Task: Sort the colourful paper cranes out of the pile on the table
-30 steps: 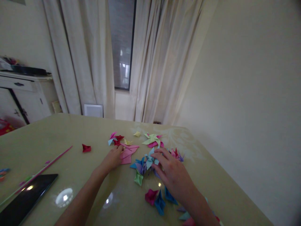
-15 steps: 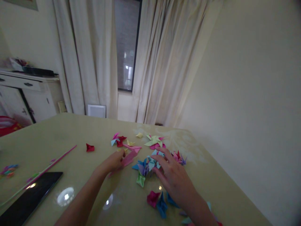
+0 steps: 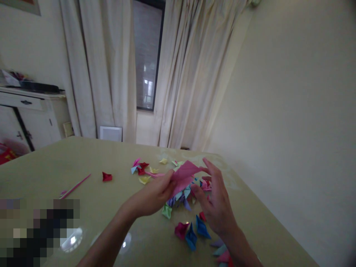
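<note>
My left hand [image 3: 160, 191] pinches a sheet of pink paper [image 3: 185, 176] by its left side, above the folded paper pieces. Close to the sheet's right corner is my right hand [image 3: 218, 202], thumb and fingers apart; a fingertip seems to meet that corner, but I cannot tell whether it presses on it. Partly hidden under the paper lies a cluster of folded pieces, with a light green one [image 3: 167, 211] at its near edge. Nearer to me are a magenta folded piece [image 3: 181, 230] and two blue ones, one of them [image 3: 191, 237] beside the magenta piece.
A red folded piece [image 3: 107, 176] lies alone to the left, near a thin pink stick [image 3: 79, 186]. More folded pieces, including a dark red one [image 3: 142, 168], sit farther back on the glossy table [image 3: 91, 155]. A blurred patch covers the lower left. Curtains and a wall stand beyond.
My left hand has lifted the pink paper and brought it rightward over the cluster. My right hand has drawn back from the folded pieces to the paper's right side.
</note>
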Tool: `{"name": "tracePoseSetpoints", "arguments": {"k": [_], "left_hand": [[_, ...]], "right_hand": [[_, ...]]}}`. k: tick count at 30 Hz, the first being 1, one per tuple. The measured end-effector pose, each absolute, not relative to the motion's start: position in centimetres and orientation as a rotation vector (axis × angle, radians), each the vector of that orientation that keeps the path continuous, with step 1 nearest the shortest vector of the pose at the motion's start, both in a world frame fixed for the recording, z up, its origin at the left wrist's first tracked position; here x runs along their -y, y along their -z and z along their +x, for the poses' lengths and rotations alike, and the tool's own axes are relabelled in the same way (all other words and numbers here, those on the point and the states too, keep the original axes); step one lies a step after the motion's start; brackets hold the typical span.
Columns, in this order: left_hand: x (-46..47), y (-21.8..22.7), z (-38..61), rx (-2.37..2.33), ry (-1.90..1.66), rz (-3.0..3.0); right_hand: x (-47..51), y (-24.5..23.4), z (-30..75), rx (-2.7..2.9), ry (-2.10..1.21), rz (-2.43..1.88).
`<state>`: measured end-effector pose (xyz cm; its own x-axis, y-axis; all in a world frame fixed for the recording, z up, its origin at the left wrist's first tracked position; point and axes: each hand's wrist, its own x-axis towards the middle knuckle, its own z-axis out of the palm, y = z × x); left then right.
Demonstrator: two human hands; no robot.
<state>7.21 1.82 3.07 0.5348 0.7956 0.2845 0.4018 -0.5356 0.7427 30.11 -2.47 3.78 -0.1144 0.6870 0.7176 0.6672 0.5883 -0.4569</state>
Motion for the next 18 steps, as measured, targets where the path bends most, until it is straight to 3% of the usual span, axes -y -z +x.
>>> {"name": "tracePoseSetpoints", "arguments": {"k": [12, 18], "left_hand": [[4.6, -3.4, 13.2, -0.666, -0.666, 2.180], [9.1, 2.8, 18.0, -0.627, -0.659, 1.843]], "right_hand": [[8.8, -4.5, 34.2, 1.649, -0.253, -1.224], [14.3, 1.6, 36.5, 1.616, -0.358, -1.375]]}}
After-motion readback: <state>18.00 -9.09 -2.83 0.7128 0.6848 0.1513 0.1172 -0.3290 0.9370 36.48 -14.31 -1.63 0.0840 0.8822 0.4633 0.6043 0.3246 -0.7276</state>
